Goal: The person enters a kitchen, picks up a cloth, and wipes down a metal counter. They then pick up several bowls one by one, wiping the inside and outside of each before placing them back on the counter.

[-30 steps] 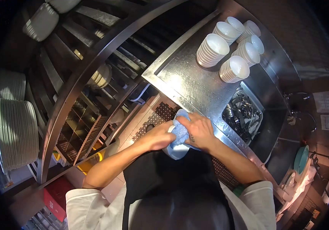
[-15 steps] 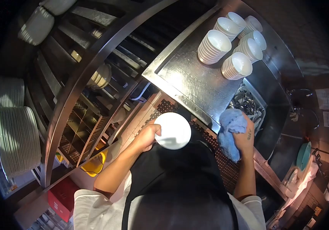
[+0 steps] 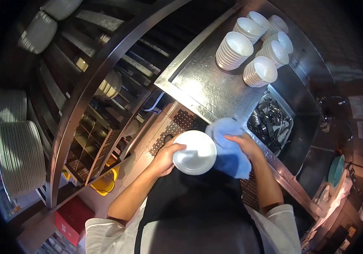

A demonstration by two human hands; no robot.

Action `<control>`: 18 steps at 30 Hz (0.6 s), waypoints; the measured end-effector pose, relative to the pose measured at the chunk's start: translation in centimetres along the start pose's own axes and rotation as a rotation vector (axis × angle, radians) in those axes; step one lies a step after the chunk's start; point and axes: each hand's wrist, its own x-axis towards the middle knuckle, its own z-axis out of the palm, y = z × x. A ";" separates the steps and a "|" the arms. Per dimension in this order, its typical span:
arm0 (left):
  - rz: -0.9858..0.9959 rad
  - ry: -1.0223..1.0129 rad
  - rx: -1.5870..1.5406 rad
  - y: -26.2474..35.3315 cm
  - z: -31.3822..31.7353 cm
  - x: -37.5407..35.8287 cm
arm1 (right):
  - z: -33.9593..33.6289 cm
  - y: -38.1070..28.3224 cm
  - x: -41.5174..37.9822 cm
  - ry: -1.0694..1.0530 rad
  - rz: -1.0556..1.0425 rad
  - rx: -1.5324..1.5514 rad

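My left hand (image 3: 166, 157) is closed on the left side of a round white bowl (image 3: 195, 153), thumb over its rim, in front of the black apron. A blue cloth (image 3: 231, 154) hangs from my right hand (image 3: 249, 146), its fingers closed on the fabric. The cloth's left edge meets the bowl's right rim in this view. Beyond them, several stacks of white bowls (image 3: 234, 51) stand on the steel counter (image 3: 215, 95).
A bin of cutlery (image 3: 270, 122) is sunk beside the counter, right of the bowl stacks. On the left rises a metal rack (image 3: 78, 101) with stacked plates (image 3: 20, 158). Below it are a yellow bucket (image 3: 105, 182) and a red box (image 3: 72, 220).
My right hand has brought the blue cloth leftward from beside the cutlery bin to the bowl. The bowl has shifted slightly right and nearer my body, still in my left hand.
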 end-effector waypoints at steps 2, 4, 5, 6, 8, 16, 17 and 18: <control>0.019 -0.065 -0.013 -0.5 -0.9 0.8 | 0.6 0.6 -1.2 0.071 0.216 0.311; 0.185 -0.158 0.586 -0.6 -1.2 1.5 | 1.2 0.5 -2.2 0.091 0.233 0.289; 0.393 -0.101 0.803 -0.3 -0.9 1.5 | 0.9 0.4 -2.1 0.074 0.271 0.217; 0.386 -0.103 0.808 0.0 -0.7 1.2 | 1.0 0.6 -2.1 0.076 0.273 0.225; 0.543 -0.044 1.189 2.0 1.0 0.0 | 1.7 0.6 -1.9 0.083 0.198 -0.031; 0.465 -0.103 1.413 4.0 2.1 0.4 | 2.7 -2.4 -3.0 -0.076 -0.048 0.023; 0.462 -0.106 1.417 3.9 2.2 0.6 | 2.8 -2.4 -3.1 -0.081 -0.067 0.030; 0.521 -0.058 1.458 3.5 2.2 0.8 | 2.8 -2.5 -3.2 -0.078 -0.067 0.035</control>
